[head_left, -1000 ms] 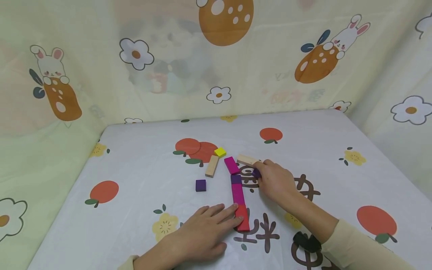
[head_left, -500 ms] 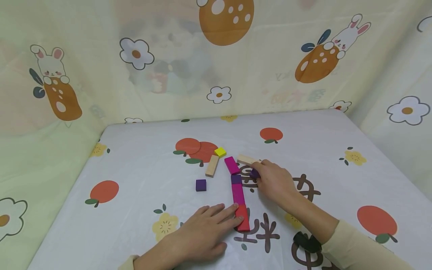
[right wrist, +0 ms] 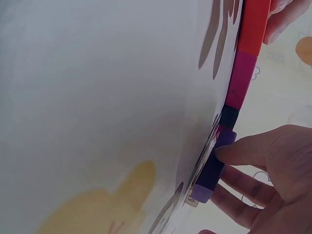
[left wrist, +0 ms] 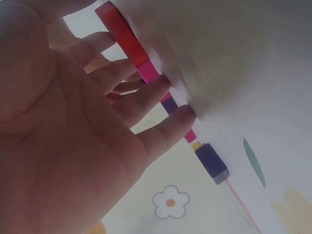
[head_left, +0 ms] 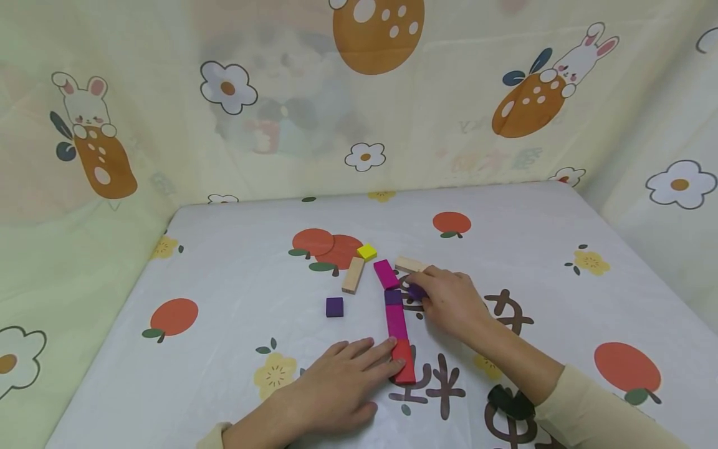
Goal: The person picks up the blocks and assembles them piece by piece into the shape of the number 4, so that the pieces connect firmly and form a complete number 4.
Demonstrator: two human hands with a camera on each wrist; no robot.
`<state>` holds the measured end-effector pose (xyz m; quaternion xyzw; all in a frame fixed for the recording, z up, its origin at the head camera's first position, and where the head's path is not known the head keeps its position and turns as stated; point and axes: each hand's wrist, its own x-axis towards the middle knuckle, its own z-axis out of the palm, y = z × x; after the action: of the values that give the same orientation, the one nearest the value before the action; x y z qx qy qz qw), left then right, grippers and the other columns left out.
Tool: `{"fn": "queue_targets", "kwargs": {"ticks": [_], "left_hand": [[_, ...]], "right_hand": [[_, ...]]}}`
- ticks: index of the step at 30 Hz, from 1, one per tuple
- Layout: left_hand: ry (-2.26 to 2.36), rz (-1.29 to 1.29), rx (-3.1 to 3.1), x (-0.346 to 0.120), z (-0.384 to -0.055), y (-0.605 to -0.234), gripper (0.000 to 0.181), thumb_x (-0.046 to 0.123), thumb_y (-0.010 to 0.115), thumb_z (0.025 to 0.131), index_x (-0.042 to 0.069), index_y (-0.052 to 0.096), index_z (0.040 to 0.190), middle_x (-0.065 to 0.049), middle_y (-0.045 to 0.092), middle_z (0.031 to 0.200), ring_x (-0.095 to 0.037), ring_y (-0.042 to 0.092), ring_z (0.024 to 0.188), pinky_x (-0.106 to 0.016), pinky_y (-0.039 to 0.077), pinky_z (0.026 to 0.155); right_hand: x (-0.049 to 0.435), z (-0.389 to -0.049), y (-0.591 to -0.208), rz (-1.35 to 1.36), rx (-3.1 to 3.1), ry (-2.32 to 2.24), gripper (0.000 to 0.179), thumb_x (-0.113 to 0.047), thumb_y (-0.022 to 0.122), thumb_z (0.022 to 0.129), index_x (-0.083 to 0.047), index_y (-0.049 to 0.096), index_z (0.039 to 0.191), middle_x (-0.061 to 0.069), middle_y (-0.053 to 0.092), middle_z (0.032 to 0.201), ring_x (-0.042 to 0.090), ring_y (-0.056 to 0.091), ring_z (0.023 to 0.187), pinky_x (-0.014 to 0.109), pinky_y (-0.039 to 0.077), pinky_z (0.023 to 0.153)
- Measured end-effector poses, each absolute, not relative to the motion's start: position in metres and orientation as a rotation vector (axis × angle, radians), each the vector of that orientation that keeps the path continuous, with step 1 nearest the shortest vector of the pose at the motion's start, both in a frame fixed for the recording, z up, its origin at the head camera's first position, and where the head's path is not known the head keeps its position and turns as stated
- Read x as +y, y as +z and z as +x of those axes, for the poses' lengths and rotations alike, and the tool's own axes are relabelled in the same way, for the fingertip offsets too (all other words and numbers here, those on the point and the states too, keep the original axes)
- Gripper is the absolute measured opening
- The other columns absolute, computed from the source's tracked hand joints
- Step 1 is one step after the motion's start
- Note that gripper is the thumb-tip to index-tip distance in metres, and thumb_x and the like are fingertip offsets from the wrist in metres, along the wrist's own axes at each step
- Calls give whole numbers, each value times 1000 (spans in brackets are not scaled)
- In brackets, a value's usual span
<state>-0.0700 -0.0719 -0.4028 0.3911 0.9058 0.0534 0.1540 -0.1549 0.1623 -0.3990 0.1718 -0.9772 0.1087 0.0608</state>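
Observation:
A row of wooden blocks runs away from me in the head view: a red block [head_left: 405,372] nearest, then a magenta block [head_left: 396,321], a small purple block [head_left: 393,297] and a second magenta block [head_left: 385,274] set at an angle. My left hand [head_left: 336,386] touches the red block with extended fingertips, its other fingers spread over the table. To the right of the row, my right hand [head_left: 457,304] pinches a purple block [right wrist: 210,168] between thumb and fingers, low at the tabletop. In the head view that block is partly hidden by the fingers.
A plain wood block [head_left: 409,264] lies just beyond the right hand. Left of the row are another plain block [head_left: 353,275], a yellow block [head_left: 367,252] and a loose purple block [head_left: 335,307]. A patterned curtain [head_left: 303,162] stands behind the table.
My right hand has shifted slightly left with the purple block, closer to the row. The left hand and the row stay where they were.

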Motion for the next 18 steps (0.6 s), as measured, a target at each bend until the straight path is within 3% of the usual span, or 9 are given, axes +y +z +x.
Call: {"fn": "queue_targets", "kwargs": {"ticks": [18], "left_hand": [[134, 1147, 2606, -73, -71, -404, 73, 40, 69, 96, 39, 34, 161, 13, 28, 170, -22, 36, 153, -52, 41, 119]], "right_hand": [[160, -155, -401, 644, -2973, 328, 36, -4, 74, 89, -16, 75, 123, 9, 73, 123, 30, 65, 124, 61, 50, 102]]}}
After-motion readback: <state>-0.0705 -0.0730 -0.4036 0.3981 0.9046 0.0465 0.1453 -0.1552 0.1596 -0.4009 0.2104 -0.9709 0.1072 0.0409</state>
